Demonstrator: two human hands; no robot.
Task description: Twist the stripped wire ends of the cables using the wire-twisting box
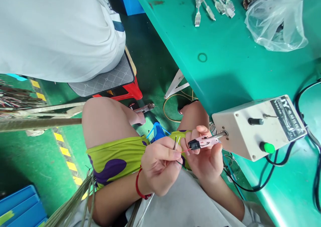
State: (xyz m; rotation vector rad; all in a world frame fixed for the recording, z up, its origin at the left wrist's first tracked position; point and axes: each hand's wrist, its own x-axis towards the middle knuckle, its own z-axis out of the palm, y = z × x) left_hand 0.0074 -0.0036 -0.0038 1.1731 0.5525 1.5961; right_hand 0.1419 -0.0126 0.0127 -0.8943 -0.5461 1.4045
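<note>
The left hand (162, 165) pinches thin wires (178, 142) between thumb and fingers, the red one reaching the black tip of a pink clip (209, 141) on the white box's (253, 130) shaft. The right hand (206, 165) curls around the clip; whether it grips is unclear.

The left forearm (120, 195) slants in from the near left, running to the right and slightly far, with its wrist (146, 184) fairly straight and the left hand (162, 166) drawn into a tight pinch, fingers folded in. From the near right, the right forearm (223, 197) angles far and left to the right hand (204, 155), which sits just beside the left one, palm turned upward, fingers bent and partly hidden, thumb raised along its right side.
</note>
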